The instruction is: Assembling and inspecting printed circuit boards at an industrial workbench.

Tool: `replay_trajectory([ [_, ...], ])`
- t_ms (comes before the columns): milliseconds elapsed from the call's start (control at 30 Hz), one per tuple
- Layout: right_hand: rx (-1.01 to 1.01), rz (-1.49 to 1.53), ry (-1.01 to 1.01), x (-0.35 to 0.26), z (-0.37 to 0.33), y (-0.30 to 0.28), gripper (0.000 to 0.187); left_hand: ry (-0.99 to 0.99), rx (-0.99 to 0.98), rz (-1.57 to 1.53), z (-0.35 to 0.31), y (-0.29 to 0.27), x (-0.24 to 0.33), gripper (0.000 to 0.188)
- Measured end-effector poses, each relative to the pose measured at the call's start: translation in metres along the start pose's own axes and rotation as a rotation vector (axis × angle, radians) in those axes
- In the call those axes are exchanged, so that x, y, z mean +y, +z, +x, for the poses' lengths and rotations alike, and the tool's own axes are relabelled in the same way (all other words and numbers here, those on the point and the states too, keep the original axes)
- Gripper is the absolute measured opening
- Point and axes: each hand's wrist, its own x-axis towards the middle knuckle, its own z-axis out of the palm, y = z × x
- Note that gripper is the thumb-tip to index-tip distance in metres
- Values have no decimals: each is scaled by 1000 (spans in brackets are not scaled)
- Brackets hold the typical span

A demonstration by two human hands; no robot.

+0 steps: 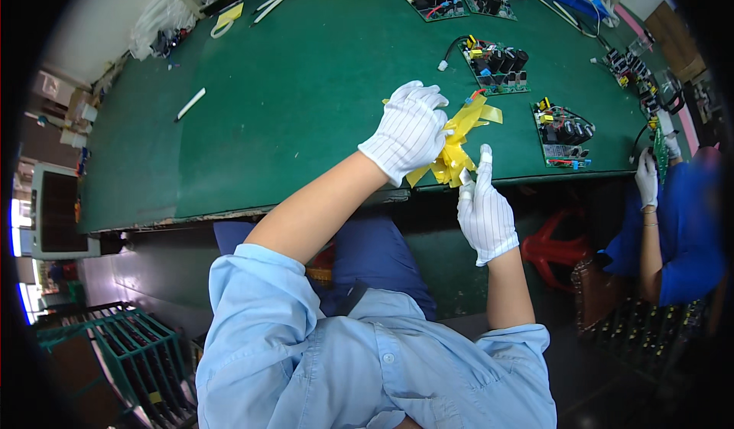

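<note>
Both my hands wear white striped gloves. At the table's front edge, my left hand (409, 132) is closed over the left side of a crumpled bundle of yellow tape (456, 150). Its fingertips press into the strips, and its palm hides part of the bundle. My right hand (487, 213) is just in front of the edge, below the bundle. Its index finger points up and its thumb stands apart, close to the lowest strips; its other fingers are folded. A small red and blue piece (475, 96) shows at the bundle's top; what lies under the tape is hidden.
Circuit boards with black capacitors lie on the green table (290, 100): one board (497, 66) beyond the tape, another (564, 134) to its right, more at the back. A white strip (190, 104) lies left. At far right a co-worker's gloved hand (647, 177) is near a board.
</note>
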Motion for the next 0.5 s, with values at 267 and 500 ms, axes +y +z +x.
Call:
replay_trajectory([
  [267, 98, 425, 199, 3, -39, -7, 71, -247, -49, 114, -42, -50, -19, 62],
  [500, -203, 759, 21, -63, -46, 31, 68, -672, 450, -31, -231, -101, -43, 52],
])
